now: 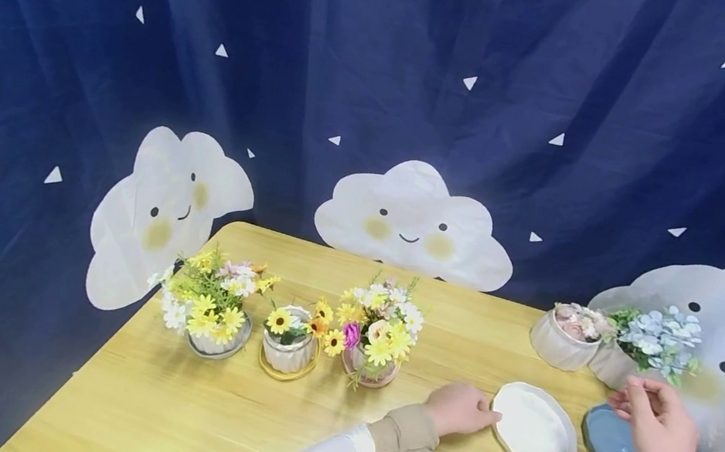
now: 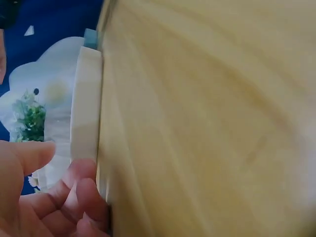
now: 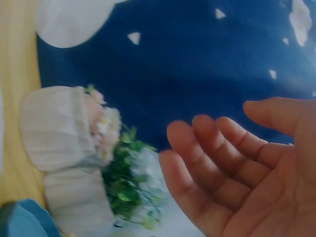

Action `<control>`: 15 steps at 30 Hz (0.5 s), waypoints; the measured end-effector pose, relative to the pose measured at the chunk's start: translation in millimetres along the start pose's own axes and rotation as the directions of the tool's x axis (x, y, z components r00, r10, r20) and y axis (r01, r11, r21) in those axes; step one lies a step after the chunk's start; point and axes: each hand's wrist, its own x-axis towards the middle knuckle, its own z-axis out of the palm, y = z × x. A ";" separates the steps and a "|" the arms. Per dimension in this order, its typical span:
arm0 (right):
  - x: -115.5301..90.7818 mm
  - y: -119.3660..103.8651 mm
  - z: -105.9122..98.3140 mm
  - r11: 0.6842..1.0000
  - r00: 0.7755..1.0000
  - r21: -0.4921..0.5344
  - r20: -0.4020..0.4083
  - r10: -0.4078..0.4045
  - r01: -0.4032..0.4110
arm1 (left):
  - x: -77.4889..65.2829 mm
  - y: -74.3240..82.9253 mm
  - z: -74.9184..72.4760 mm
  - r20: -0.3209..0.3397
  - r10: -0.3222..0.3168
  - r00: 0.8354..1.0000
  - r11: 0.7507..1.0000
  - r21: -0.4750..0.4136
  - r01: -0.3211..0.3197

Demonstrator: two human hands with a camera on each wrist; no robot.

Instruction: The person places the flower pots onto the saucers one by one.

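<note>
My left hand (image 1: pixel 460 410) is at the left edge of a white scalloped plate (image 1: pixel 534 430) that lies on the table. In the left wrist view its loosely bent fingers (image 2: pixel 83 190) touch the plate's outer side, while the thumb stands apart from them. My right hand (image 1: pixel 663 423) is raised over a blue plate (image 1: pixel 612 435) and holds nothing. Its fingers are gently bent in the right wrist view, close to a white pot with blue flowers (image 3: pixel 143 173). Beside that stands a white pot with pale pink flowers (image 3: pixel 57 128).
On the left of the wooden table (image 1: pixel 168 400) stand three potted flowers on saucers: a yellow and white bunch (image 1: pixel 210 305), a small sunflower pot (image 1: pixel 288 348) and a mixed bunch (image 1: pixel 383 323). A dark blue curtain (image 1: pixel 386 65) with clouds hangs behind.
</note>
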 end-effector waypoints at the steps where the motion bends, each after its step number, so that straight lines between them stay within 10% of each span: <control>1: 1.3 1.5 3.3 1.000 1.000 -0.012 0.009 0.002 -0.002 | 1.7 1.0 1.0 0.000 -0.020 1.000 1.000 0.005 0.020; 15: 34.8 22.6 30.9 0.965 0.998 -0.263 0.069 0.010 0.009 | 17.2 4.8 9.5 -0.026 -0.094 0.995 0.990 0.101 0.097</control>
